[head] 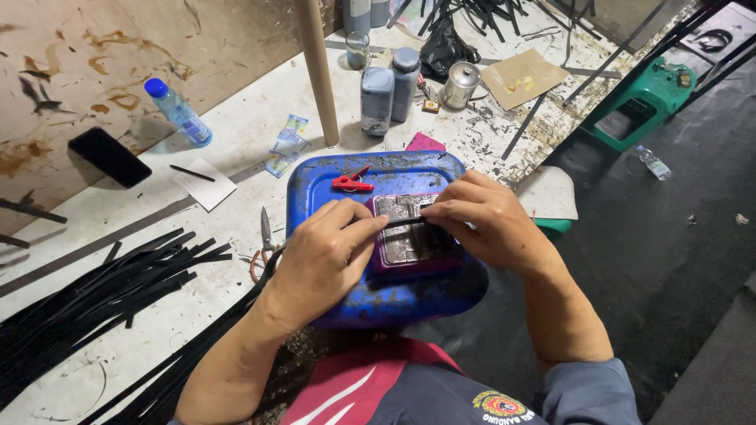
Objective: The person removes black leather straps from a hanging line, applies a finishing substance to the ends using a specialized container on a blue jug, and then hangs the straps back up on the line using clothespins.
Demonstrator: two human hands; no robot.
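My left hand (324, 256) and my right hand (482, 216) together pinch a thin black strip (405, 223) and stretch it across a grey, worn metal piece (403, 236) that sits in a purple frame (417, 266). The frame rests on an upturned blue plastic container (315, 185) at the table's near edge. A small red clip (351, 182) lies on the blue surface just behind my left hand. My fingers hide the ends of the strip.
Many black strips (94, 287) lie at the left. Scissors (265, 236) rest by the container. Behind stand grey bottles (378, 98), a metal can (460, 84), a water bottle (178, 112), a wooden pole (318, 71), a black phone (109, 156). A green stool (642, 102) stands at the right.
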